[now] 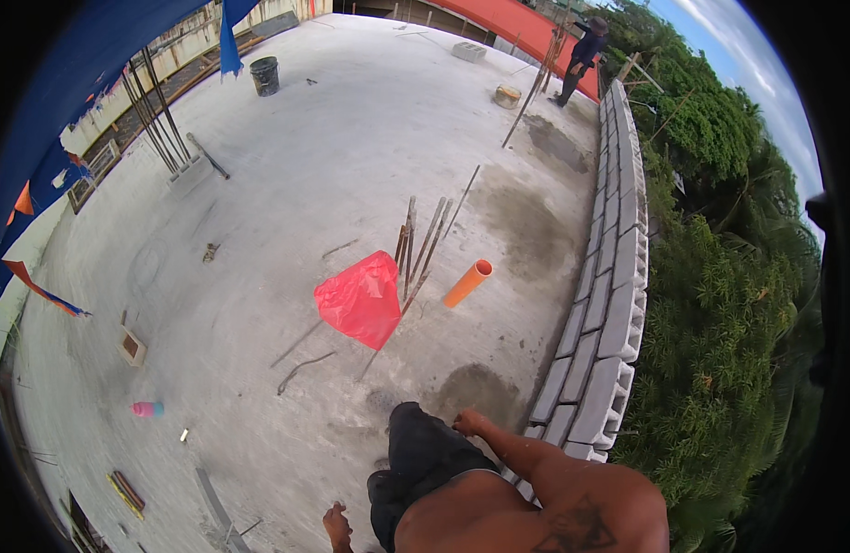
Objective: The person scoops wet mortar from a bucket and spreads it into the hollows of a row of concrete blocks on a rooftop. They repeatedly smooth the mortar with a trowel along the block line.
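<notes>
I stand on a bare concrete roof slab (287, 184), with my black shorts (425, 461) below me. My right hand (467, 424) hangs by my hip with its fingers curled and nothing visible in it. It is close to the grey block wall (609, 304). Only a small part of my left hand (336, 525) shows at the bottom edge, and its grip is unclear. Ahead of me a red plastic bag (360, 300) hangs on rusty steel bars (420, 244) that rise from the slab. An orange pipe stub (468, 282) stands beside them.
Bent bars (301, 367) lie loose near the bag. A pink bottle (147, 408) lies at left, a black bucket (265, 76) far back. More upright bars (153, 120) stand at left under blue tarpaulin (75, 74). Another person (582, 55) stands by the far wall; trees lie beyond.
</notes>
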Motion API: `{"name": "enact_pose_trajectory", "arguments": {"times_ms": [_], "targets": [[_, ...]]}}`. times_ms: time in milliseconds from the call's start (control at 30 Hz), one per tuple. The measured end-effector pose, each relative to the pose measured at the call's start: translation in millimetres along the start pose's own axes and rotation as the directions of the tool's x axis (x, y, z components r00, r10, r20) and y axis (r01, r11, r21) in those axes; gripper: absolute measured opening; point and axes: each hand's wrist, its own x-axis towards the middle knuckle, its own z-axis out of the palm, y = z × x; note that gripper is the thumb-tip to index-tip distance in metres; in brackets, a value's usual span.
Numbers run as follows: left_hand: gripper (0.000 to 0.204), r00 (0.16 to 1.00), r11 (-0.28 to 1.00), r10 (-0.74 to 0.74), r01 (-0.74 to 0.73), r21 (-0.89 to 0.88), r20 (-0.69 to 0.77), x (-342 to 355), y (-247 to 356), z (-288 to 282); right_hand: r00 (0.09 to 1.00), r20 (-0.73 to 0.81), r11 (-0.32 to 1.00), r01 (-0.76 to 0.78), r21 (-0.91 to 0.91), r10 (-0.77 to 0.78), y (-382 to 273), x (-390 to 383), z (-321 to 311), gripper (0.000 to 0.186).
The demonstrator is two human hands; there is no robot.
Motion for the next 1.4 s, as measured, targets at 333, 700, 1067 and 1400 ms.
{"name": "enact_pose_trajectory", "arguments": {"times_ms": [333, 700, 1067, 1400], "targets": [[0.029, 0.939, 0.977, 0.141, -0.082, 0.194, -0.312, 49.9, 28.1, 15.0, 0.986, 0.023, 0.936, -0.161, 0.314, 0.162, -66.7, 58.2, -68.1, 0.039], [0.027, 0.726, 0.976, -0.193, 0.074, -0.203, -0.66, 16.1, 12.8, 35.1, 0.973, 0.17, 0.987, -0.158, -0.001, 0.156, -137.4, 116.7, -127.1, 0.017], [0.029, 0.879, 0.954, -0.23, 0.118, -0.277, -0.417, 49.5, -61.5, 49.0, 0.944, 0.315, 0.94, 0.194, -0.282, -0.1, -422.9, 171.3, -36.9, 0.03], [0.036, 0.651, 0.751, -0.493, -0.016, -0.66, -0.576, 104.9, 36.0, -78.4, 0.835, 0.495, 0.762, 0.478, -0.437, -0.24, -700.2, 113.1, 141.2, 0.038]]}}
